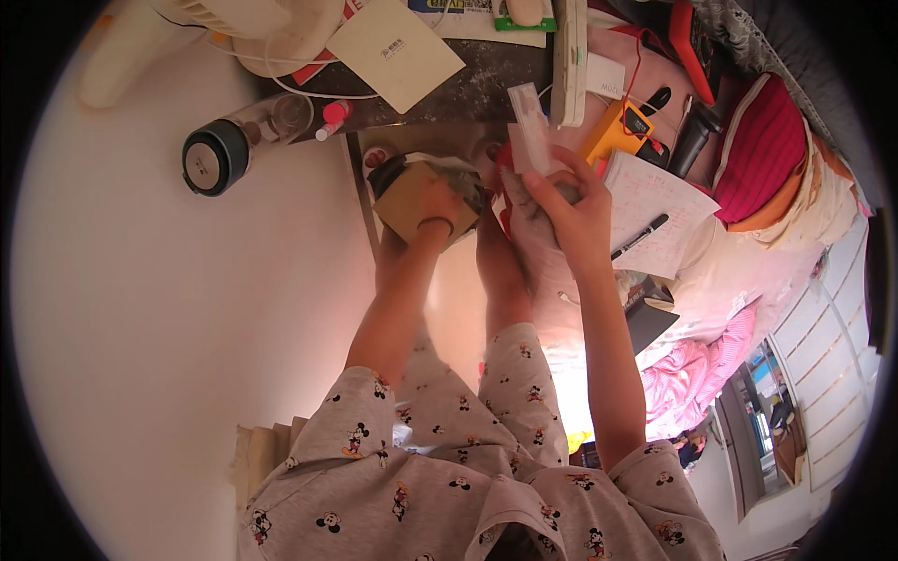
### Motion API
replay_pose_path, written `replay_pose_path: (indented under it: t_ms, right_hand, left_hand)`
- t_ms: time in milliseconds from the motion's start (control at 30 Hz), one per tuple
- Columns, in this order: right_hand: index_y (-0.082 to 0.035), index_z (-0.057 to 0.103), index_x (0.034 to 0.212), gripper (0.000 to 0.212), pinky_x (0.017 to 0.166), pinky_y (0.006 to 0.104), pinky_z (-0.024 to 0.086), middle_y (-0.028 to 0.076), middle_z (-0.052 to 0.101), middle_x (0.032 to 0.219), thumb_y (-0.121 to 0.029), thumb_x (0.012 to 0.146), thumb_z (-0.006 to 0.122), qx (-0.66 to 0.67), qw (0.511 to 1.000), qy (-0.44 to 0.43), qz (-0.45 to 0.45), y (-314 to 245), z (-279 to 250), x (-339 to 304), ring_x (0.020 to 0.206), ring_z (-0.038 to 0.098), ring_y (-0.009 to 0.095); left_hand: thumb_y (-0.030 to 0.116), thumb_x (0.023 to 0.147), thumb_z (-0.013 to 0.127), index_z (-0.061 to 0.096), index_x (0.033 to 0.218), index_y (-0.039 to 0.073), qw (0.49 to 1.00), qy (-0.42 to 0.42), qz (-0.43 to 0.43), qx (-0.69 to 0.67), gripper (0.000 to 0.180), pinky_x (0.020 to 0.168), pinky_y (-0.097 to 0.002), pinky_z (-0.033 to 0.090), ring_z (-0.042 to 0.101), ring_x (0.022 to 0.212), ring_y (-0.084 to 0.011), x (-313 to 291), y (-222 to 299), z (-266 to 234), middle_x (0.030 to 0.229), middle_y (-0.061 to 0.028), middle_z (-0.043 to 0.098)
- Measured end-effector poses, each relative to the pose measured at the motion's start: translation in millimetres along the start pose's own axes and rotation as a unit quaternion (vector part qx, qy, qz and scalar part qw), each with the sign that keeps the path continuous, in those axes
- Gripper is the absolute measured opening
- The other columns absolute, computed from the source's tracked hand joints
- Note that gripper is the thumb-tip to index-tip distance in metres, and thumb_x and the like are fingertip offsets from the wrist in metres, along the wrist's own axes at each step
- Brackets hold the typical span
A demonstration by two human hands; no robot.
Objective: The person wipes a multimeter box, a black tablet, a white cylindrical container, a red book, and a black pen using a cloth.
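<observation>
My left hand [436, 204] rests on top of a brown cardboard box [410, 198] that sits in a dark wrapping against the edge of a grey speckled desk [468, 93]. My right hand [572, 204] is raised beside it, fingers closed on a narrow whitish flat packet [528, 123] that sticks up from the fingertips. A crumpled grey-white bag [533, 234] lies under that hand. Both forearms reach up from grey pyjamas with a cartoon print [449, 486].
On the desk stand a clear bottle with a dark lid [217, 155], a white fan [271, 28], a beige envelope [393, 49] and a small pink-capped bottle [331, 118]. To the right lie an orange meter [621, 131], written paper with a black pen [655, 210], a red cushion [762, 150] and pink bedding [692, 374].
</observation>
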State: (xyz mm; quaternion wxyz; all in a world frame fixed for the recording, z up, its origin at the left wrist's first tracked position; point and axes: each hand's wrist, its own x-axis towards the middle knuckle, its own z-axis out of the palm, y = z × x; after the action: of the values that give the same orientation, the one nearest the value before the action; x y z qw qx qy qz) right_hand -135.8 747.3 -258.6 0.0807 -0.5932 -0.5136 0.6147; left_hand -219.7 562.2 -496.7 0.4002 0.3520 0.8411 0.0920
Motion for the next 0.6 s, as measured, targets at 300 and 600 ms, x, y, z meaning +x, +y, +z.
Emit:
replay_pose_path:
  t_ms: [300, 600]
  right_hand:
    - [0.003, 0.057, 0.118, 0.061, 0.068, 0.0242, 0.049, 0.007, 0.066, 0.075, -0.029, 0.072, 0.081, -0.051, 0.998, -0.016, -0.03, 10, 8, 0, 0.068, 0.061, 0.011]
    - [-0.001, 0.057, 0.117, 0.065, 0.059, 0.0298, 0.051, 0.009, 0.063, 0.07, -0.034, 0.067, 0.081, -0.189, 0.971, -0.004, -0.149, -41, 25, -42, 0.061, 0.063, 0.021]
  left_hand:
    - [0.032, 0.093, 0.054, 0.065, 0.106, 0.004, 0.911, -0.023, -0.166, -0.377, 0.033, 0.08, -0.0357, 0.047, 0.06, 0.095, -0.0216, -13, 3, -27, 0.097, -0.0111, 0.066]
    - [0.043, 0.093, 0.056, 0.031, 0.143, 0.0, 0.614, -0.164, 0.101, -0.766, 0.071, 0.102, -0.0388, 0.041, 0.049, 0.123, -0.0247, -56, 121, -215, 0.138, -0.0128, 0.046]
